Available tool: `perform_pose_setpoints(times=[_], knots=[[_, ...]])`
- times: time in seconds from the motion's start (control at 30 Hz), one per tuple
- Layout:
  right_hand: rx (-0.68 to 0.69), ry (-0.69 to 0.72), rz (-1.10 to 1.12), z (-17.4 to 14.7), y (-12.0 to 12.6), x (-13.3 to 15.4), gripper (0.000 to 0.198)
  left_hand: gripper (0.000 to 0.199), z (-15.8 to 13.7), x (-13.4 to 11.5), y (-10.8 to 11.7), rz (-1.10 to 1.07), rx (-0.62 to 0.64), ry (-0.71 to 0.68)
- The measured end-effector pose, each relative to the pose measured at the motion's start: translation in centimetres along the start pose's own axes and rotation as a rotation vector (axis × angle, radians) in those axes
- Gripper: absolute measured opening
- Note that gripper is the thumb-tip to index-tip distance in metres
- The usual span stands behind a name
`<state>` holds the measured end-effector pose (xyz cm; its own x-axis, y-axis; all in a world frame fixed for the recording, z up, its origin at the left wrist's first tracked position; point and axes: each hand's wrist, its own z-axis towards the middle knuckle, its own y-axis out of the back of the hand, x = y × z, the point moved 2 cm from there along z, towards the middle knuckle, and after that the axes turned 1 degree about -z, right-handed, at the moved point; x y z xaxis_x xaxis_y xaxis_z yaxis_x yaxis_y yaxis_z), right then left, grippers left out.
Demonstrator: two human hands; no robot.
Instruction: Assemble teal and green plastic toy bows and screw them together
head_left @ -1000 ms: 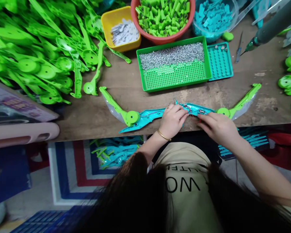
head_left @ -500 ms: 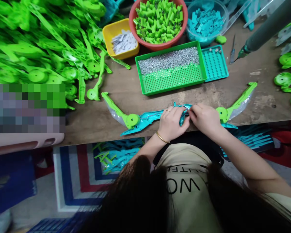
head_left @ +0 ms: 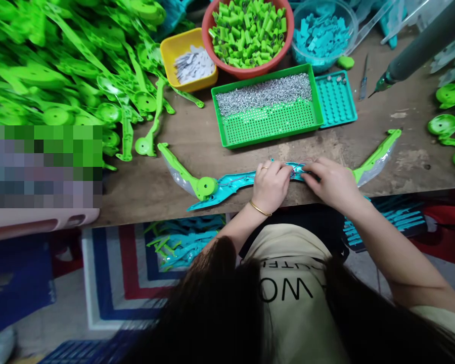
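Note:
A toy bow with a blue body [head_left: 237,182] lies along the front of the wooden table. Green limbs with clear film-like pieces bend away at both ends, the left green limb [head_left: 184,174] and the right green limb [head_left: 379,156]. A thin dark reddish wire [head_left: 227,181] runs along the body's channel. My left hand [head_left: 271,186] is closed over the middle of the body, fingertips pressed at the wire. Just to its right, my right hand [head_left: 331,184] pinches at the body's inner channel; what its fingertips hold is hidden. That hand covers the right joint.
Behind the bow stands a green basket [head_left: 265,124] of small metal screws beside a blue tray [head_left: 335,98]. Further back are a red bowl [head_left: 208,45], a yellow box [head_left: 167,58] and a clear tub [head_left: 326,63]. Green parts [head_left: 60,76] pile at left. A powered screwdriver [head_left: 405,58] hangs at right.
My hands have moved slightly apart, my right hand shifting right over the joint. A blue piece that stood raised between them now no longer shows there.

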<state>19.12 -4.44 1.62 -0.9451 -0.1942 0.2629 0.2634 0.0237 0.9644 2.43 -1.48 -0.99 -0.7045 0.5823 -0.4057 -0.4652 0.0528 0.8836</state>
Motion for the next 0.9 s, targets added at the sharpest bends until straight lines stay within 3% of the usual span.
perform_pose_setpoints(times=[0.2,0.53,0.9], knots=[[0.027,0.035,-0.07,0.5,-0.8,0.7,0.024,0.024,0.5,-0.1,-0.2,-0.023,0.0,0.005],[0.098,-0.097,-0.066,0.9,-0.7,1.0,0.026,0.027,0.3,0.1,-0.7,-0.048,0.044,0.023],[0.201,-0.233,0.038,1.6,-0.5,1.0,0.023,0.03,0.5,0.1,-0.9,0.0,0.066,-0.075]])
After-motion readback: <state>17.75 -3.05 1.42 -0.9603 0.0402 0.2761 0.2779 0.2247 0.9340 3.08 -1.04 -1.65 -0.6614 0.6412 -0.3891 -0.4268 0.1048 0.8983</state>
